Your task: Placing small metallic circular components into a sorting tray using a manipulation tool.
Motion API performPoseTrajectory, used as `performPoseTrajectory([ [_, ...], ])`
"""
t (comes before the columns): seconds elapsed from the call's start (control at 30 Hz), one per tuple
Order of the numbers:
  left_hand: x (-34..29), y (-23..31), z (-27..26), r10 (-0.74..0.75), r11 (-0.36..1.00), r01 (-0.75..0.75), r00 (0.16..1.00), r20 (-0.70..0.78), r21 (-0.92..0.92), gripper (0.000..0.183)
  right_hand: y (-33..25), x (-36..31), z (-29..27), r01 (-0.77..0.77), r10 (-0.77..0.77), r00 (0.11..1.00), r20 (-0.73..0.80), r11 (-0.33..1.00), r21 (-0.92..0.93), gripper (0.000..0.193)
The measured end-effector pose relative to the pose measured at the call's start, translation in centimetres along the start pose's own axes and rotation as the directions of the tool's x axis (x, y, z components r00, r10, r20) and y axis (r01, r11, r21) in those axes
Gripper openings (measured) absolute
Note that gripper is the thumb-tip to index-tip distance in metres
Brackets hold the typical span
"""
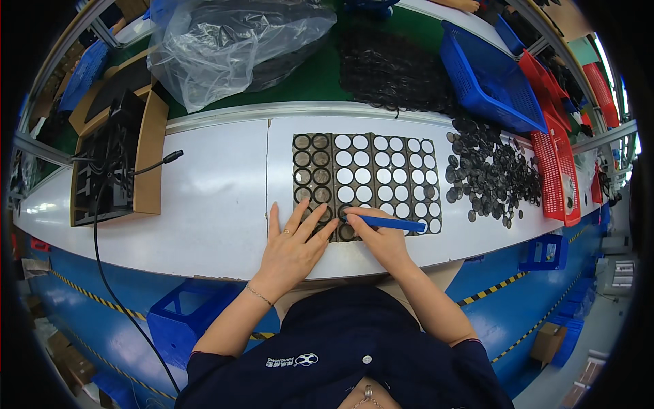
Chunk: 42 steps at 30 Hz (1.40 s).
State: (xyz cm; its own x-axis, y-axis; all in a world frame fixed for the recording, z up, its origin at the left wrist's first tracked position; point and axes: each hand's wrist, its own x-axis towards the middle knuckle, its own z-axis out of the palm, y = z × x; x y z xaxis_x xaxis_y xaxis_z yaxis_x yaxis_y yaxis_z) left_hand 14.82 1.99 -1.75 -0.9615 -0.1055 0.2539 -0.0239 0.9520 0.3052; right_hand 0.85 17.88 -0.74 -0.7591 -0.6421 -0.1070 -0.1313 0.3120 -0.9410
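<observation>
A flat brown sheet with rows of round openings (332,184) lies on the white table before me. Its left columns hold dark rings (320,159) with brownish centres, while most other openings show white with dark rims. My left hand (298,242) rests palm down over the sheet's lower left corner, fingers spread. A slim blue stick-like tool (395,223) is in my right hand (380,242), pointing right across the lower rows. The right fingertips are at a dark disc in the lower middle of the sheet; what lies under them is partly hidden.
A heap of small dark discs (487,170) spreads right of the sheet, beside a red basket (555,170) and a blue basket (490,78). Dark stringy material (395,68) and a clear plastic bag (235,51) lie behind. A cardboard box with cables (146,157) stands left.
</observation>
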Motion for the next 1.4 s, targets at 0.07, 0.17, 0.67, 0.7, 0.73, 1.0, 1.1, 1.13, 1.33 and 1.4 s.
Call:
performPoseTrajectory([
  [0.07,0.0,0.0,0.0,0.001,1.0,-0.001,1.0,0.002,-0.003,0.043,-0.5,-0.2,0.5,0.212,-0.229,0.973,-0.043,0.946,-0.247,0.02],
  [0.17,0.0,-0.1,0.1,0.0,1.0,0.0,1.0,-0.003,-0.004,0.042,-1.6,-0.6,1.9,0.489,-0.636,0.766,0.097,0.478,-0.73,0.023],
  [0.67,-1.1,-0.2,-0.3,0.148,0.987,-0.148,0.989,-0.005,-0.07,0.035,-0.7,-3.4,-0.7,-0.087,0.085,0.996,0.02,0.989,0.119,0.024],
  [0.7,-1.2,-0.1,-0.4,0.147,0.986,-0.147,0.989,-0.008,-0.08,0.034,-0.1,-3.2,0.1,-0.089,0.088,0.996,0.007,0.991,0.105,0.024],
  [0.73,-1.3,-0.2,-0.5,0.149,0.985,-0.149,0.989,-0.004,-0.085,0.034,0.6,-3.1,0.5,-0.09,0.091,0.996,-0.006,0.992,0.09,0.024],
  [1.0,-1.4,-0.2,-0.4,0.145,0.984,-0.145,0.989,-0.009,-0.104,0.035,0.4,-3.2,0.6,-0.072,0.072,0.997,0.004,0.997,0.037,0.024],
  [1.1,-1.5,-0.3,-0.3,0.144,0.985,-0.144,0.99,-0.006,-0.098,0.035,0.1,-3.3,0.8,0.01,-0.011,1.0,-0.021,1.0,-0.029,0.022],
  [1.13,-1.5,-0.3,-0.3,0.139,0.985,-0.138,0.99,0.001,-0.1,0.035,-0.1,-3.4,0.9,0.049,-0.051,0.998,-0.032,0.997,-0.061,0.021],
  [1.33,-1.2,-0.1,-0.1,0.132,0.987,-0.131,0.991,0.014,-0.093,0.035,-0.8,-3.9,2.2,0.46,-0.597,0.798,0.082,0.514,-0.724,0.023],
  [1.4,-1.2,0.0,-0.6,0.118,0.989,-0.116,0.993,0.016,-0.095,0.036,0.7,-2.4,-1.9,0.365,-0.575,0.818,-0.029,0.557,-0.746,0.022],
])
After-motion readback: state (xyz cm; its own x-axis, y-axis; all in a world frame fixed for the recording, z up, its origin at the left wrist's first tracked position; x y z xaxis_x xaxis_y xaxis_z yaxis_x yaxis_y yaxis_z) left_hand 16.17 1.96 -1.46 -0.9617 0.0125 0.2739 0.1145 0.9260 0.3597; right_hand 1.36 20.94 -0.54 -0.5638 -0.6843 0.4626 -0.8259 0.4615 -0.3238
